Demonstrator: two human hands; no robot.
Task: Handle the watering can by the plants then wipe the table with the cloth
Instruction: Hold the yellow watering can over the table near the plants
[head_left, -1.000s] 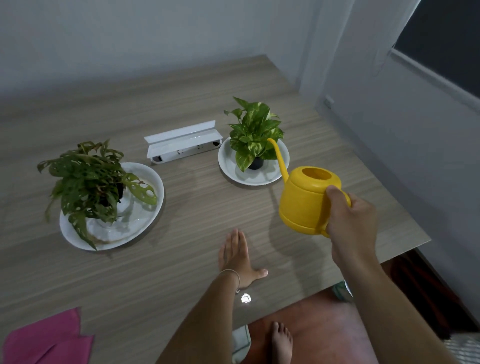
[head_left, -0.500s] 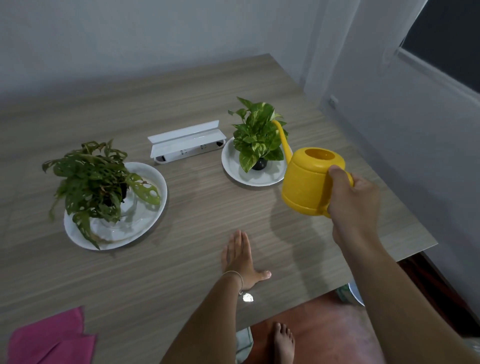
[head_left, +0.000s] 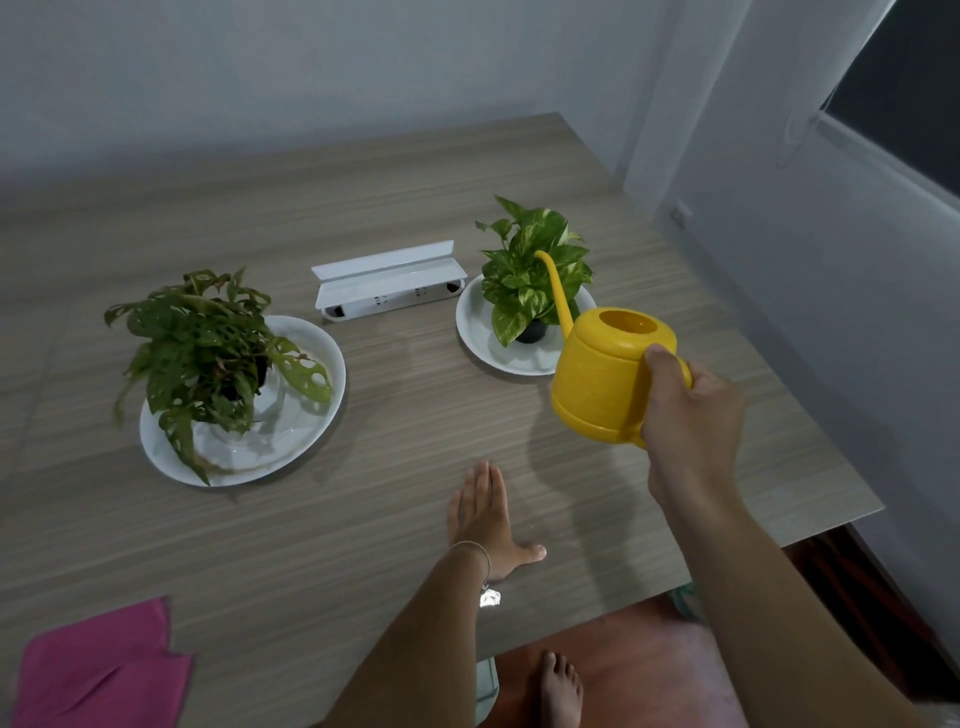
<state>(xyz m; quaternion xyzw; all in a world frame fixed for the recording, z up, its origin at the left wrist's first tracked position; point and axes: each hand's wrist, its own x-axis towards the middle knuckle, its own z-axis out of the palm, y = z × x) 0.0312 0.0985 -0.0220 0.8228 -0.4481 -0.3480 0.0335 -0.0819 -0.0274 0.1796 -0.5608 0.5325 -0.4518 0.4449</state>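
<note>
From the head view, the right hand (head_left: 693, 410) is wrapped closed round the handle of the yellow watering can (head_left: 605, 376), held off the table (head_left: 415, 519) at four o'clock of the small plant (head_left: 530, 275), spout among its leaves. The left hand (head_left: 485, 512) lies flat and empty. Tipping too far could flood the shallow saucer (head_left: 475, 332) toward the white socket box (head_left: 389, 283) at nine o'clock. The pink cloth (head_left: 98, 670) waits at seven o'clock.

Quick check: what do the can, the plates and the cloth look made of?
Can: likely plastic, uniform matte yellow with moulded seams. Plates: glossy white, ceramic or melamine; cannot tell. Cloth: soft magenta fabric, folded and matte, perhaps microfibre.
</note>
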